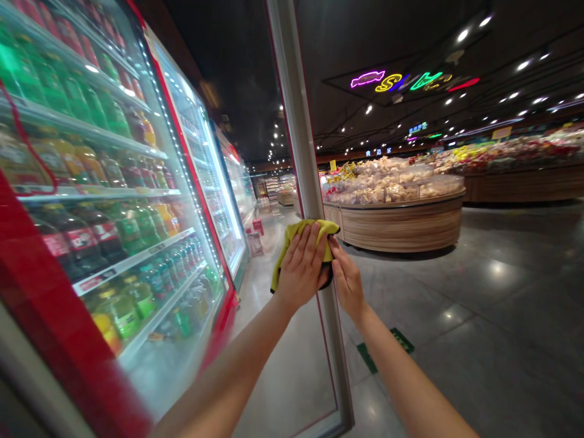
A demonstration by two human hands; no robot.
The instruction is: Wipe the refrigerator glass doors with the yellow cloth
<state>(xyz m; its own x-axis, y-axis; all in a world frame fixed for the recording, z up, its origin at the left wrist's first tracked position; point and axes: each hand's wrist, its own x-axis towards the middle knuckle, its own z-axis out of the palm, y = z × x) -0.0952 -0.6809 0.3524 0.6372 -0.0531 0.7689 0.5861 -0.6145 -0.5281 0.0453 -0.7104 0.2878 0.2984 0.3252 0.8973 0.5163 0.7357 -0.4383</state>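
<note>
A yellow-green cloth with dark edging lies bunched against the grey metal frame of an open glass door. My left hand presses on the cloth, its fingers together and pointing up, holding it to the frame. On the frame's outer edge, my right hand grips from the right side, fingertips beside the cloth's edge. Part of the right fingers is hidden behind the frame. Through the door's glass the floor shows.
To the left stands a lit drinks fridge with red trim and shelves of bottles. A round wood-sided display heaped with packaged goods is on the right. Beneath my right forearm, a green floor marking shows. Red crates stand farther back.
</note>
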